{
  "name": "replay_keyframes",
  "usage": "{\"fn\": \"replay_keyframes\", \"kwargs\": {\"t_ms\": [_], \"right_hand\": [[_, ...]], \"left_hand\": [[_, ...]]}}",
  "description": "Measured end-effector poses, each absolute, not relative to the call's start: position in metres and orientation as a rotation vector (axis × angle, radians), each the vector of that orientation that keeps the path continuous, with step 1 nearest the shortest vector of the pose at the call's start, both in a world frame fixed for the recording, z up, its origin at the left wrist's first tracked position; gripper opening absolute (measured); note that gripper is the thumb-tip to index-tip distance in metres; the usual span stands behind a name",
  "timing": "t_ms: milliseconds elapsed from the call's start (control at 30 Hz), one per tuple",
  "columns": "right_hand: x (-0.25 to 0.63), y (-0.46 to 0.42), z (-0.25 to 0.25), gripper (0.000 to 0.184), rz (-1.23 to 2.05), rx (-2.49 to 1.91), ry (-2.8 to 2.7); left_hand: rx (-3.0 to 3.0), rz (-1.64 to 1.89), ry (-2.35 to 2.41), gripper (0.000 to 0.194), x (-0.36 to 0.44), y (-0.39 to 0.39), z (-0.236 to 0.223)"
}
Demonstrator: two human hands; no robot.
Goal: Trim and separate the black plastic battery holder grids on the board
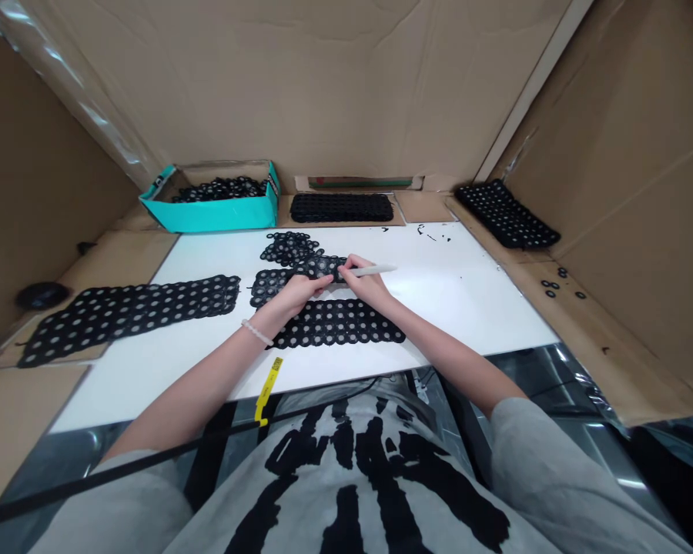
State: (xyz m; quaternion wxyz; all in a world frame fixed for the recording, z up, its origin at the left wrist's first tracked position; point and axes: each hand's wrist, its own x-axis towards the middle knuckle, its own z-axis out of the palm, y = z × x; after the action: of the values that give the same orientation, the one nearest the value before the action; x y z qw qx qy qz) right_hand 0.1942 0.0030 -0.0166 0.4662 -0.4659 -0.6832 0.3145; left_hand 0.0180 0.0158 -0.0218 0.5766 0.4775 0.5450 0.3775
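My left hand [303,293] and my right hand [365,282] meet over a short strip of linked black rings [317,268], lying on a white board [467,308]. The left fingers press on this strip. My right hand grips a white pen-like tool [373,270], its tip among the rings and its far end pointing right. Just below my hands lies a wider sheet of black rings [338,323]. A loose clump of rings [289,248] sits beyond them, and a long sheet [127,315] lies to the left.
A teal box [208,216] holds black rings at the back. Beyond the board lie further ring sheets [340,208] [505,215], and a few loose rings [560,281] rest on cardboard at right. Cardboard walls surround the bench. A yellow tag [269,388] hangs at the front edge.
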Motion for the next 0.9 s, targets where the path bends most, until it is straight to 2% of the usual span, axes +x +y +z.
{"fn": "replay_keyframes", "kwargs": {"t_ms": [167, 400, 500, 700, 900], "right_hand": [[0.195, 0.008, -0.018, 0.024, 0.747, -1.161, -1.671], [0.199, 0.014, -0.013, 0.041, 1.364, -1.000, -1.102], [0.196, 0.014, -0.018, 0.041, 1.272, -1.031, -1.073], [0.195, 0.016, -0.023, 0.035, 1.096, -1.127, -1.209], [0.192, 0.014, -0.021, 0.033, 0.954, -1.158, -1.342]], "left_hand": [[1.072, 0.866, 1.176, 0.037, 0.020, 0.018, -0.023], [1.370, 0.862, 1.310, 0.044, 0.019, 0.007, -0.013], [1.420, 0.786, 1.403, 0.044, 0.022, 0.002, -0.012], [0.904, 1.054, 1.026, 0.034, 0.032, 0.004, -0.020], [0.804, 1.119, 1.047, 0.027, 0.034, 0.006, -0.028]]}}
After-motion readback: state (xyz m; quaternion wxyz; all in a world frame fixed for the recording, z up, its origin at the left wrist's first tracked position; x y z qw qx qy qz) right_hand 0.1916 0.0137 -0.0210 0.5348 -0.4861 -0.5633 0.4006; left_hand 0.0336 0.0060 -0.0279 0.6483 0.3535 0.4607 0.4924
